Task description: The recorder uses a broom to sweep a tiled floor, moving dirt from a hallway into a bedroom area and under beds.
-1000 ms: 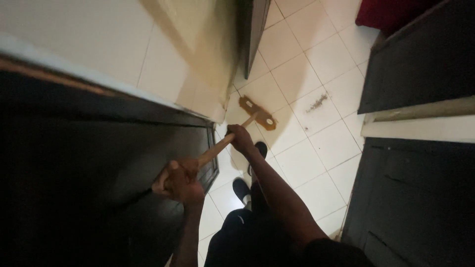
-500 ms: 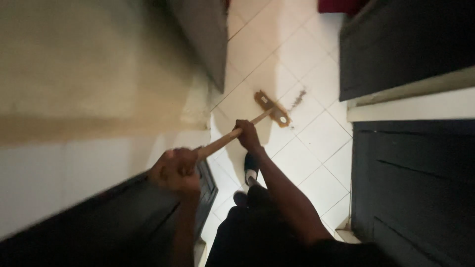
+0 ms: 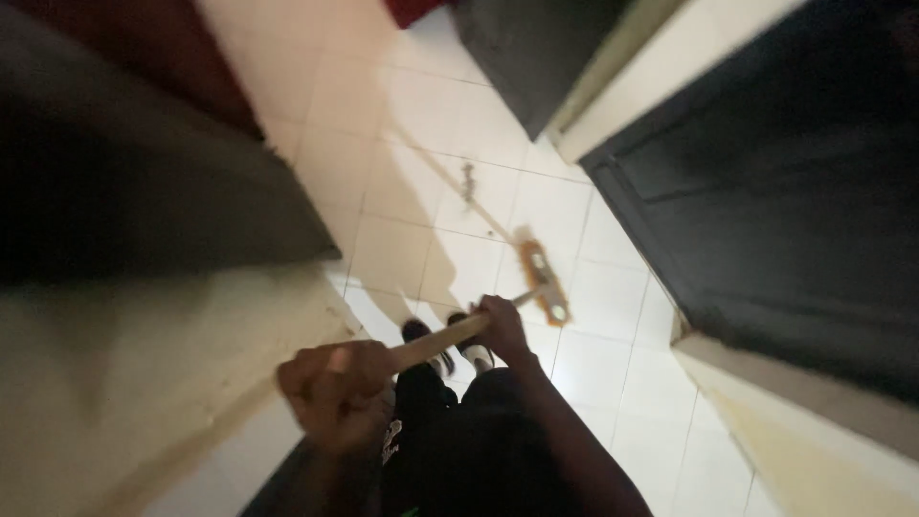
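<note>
Wooden broom handle in both hands

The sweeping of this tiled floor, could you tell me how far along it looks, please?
Done: hard to judge, as the frame is blurred; the tiled floor near the shoes looks free of visible dirt. In hand: both the left hand and right hand grip the wooden handle, with the broom head down on the tiles. Left: a small dark clump of debris lies beyond the head, not yet gathered.
</note>
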